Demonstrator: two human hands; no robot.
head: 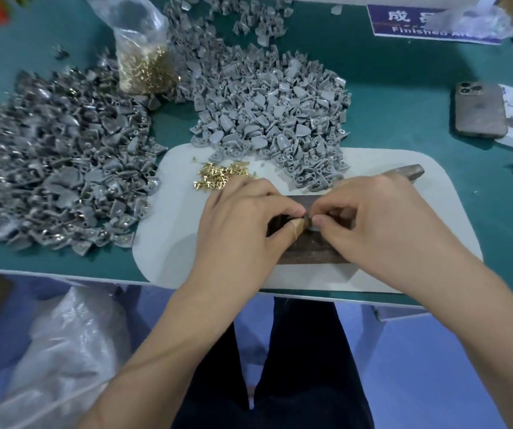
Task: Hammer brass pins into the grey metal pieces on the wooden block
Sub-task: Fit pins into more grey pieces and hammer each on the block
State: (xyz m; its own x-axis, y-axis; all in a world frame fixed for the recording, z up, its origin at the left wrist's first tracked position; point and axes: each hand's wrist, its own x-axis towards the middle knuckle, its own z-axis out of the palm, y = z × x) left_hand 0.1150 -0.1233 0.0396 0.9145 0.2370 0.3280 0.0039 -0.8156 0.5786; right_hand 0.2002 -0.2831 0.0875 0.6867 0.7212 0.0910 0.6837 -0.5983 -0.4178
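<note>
Both hands, left (242, 218) and right (369, 212), pinch a small grey piece (308, 218) over the wooden block (307, 246).

Blue sign (431, 23) at the table's far edge, partly covered by a clear plastic bag (472, 20), white Chinese character "成" with a second one cut off, below it white "Finished" and further letters hidden

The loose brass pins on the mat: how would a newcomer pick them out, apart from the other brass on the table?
Start at the pale mat on the green table. The loose brass pins lie scattered on its far left part, just beyond the left hand. Unlike the bagged pins farther back, they lie bare.
</note>
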